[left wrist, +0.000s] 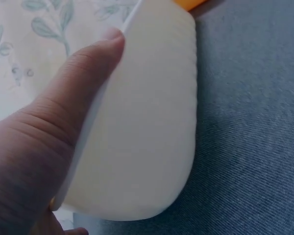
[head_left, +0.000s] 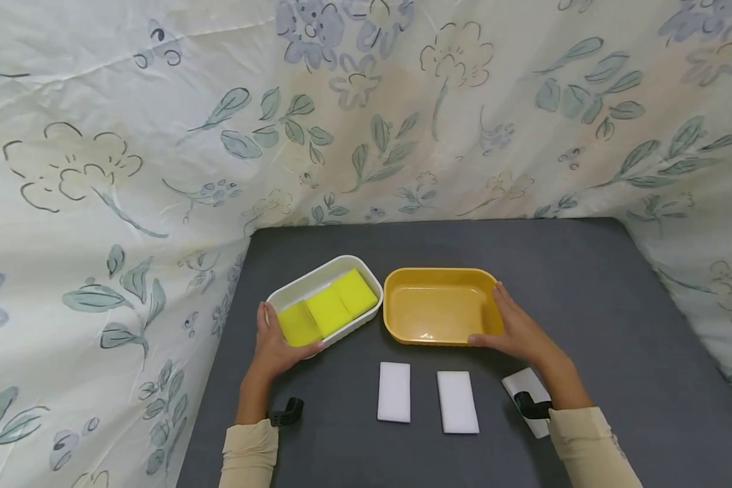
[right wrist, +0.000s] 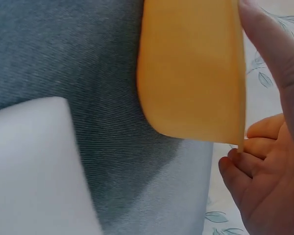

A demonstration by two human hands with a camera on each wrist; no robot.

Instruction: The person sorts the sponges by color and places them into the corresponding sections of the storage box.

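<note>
At the left, my left hand [head_left: 277,349] holds a white tray [head_left: 305,288] by its near-left corner, thumb along the near rim. That tray sits at a slant, with 3 yellow sponge-like pieces [head_left: 328,312] in a row inside. My right hand [head_left: 518,329] holds a yellow-orange tray [head_left: 436,305] at its right end, thumb at the near rim and fingers at the far right corner. Nothing lies in this tray. In the right wrist view, some fingers [right wrist: 237,176] bend near the tray's rim. The two trays stand side by side, their nearest edges touching or almost so.
Nearer me on the dark table [head_left: 335,440] lie white rectangular blocks: one [head_left: 394,392] at the left, one [head_left: 457,402] in the middle, and one [head_left: 526,384] partly hidden under the right wrist. A flowered cloth [head_left: 402,163] hangs behind the table and along its sides.
</note>
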